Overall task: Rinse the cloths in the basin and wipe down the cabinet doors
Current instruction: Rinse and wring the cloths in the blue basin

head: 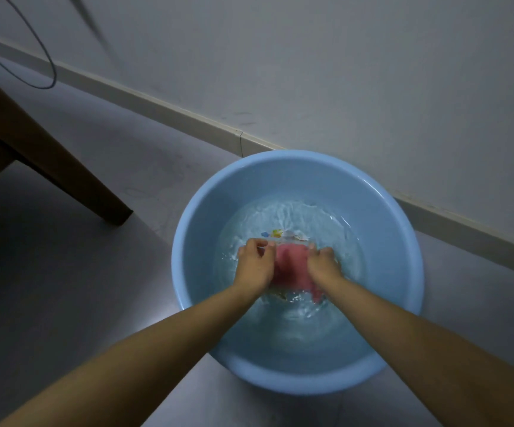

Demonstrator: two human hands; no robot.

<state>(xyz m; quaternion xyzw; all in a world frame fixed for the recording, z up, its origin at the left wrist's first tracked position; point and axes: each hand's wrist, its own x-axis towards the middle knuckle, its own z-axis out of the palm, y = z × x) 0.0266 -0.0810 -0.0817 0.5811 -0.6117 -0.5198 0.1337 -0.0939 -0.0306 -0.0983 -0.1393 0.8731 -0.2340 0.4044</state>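
A round light-blue basin (200, 229) stands on the floor, part filled with rippling water. In the water lies a pink cloth (289, 263), with a white cloth with coloured print (283, 234) just beyond it. My left hand (254, 266) grips the pink cloth's left side with curled fingers. My right hand (323, 265) grips its right side, fingers curled into the wet fabric. Both hands sit at the water's surface, close together. The cloth's lower part trails under my right wrist.
The basin sits close to a white wall with a pale skirting board (188, 114). A wooden furniture leg (64, 167) slants down at the left. A thin grey cable (38, 46) hangs in a loop at the upper left. Grey floor (64, 272) surrounds the basin.
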